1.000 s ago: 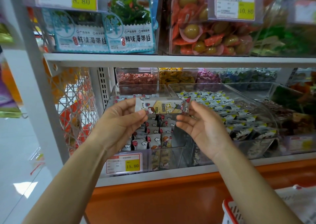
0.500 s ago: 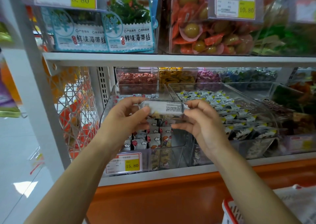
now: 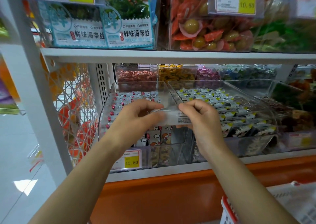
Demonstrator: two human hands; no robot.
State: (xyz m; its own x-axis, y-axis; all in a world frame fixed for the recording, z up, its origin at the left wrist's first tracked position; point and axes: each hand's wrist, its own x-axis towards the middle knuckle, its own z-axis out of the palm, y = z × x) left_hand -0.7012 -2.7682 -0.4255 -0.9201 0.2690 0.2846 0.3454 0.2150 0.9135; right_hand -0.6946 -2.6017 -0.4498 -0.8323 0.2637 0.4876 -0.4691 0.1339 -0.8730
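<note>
Both hands hold one snack packet (image 3: 174,117) level between them: the left hand (image 3: 136,119) pinches its left end, the right hand (image 3: 200,121) curls over its right end, knuckles toward the camera. A second ago the packet showed its cartoon-printed face and the fingers lay straighter; it has since been turned, so the pale back with small print now faces out, and the hands have drawn closer together. The packet sits just above the front of the clear bin (image 3: 109,94) of like packets. The wall this bin shares with the neighbouring bin (image 3: 213,81) runs just behind the right hand's thumb. The upper shelf edge (image 3: 171,55) lies well above both hands, and the bin's front wall and its price tag (image 3: 130,159) lie below the left wrist. Open room lies on the person's side of the hands — over the orange base (image 3: 171,193) — with a red-rimmed basket (image 3: 227,210) low beside the right forearm.
</note>
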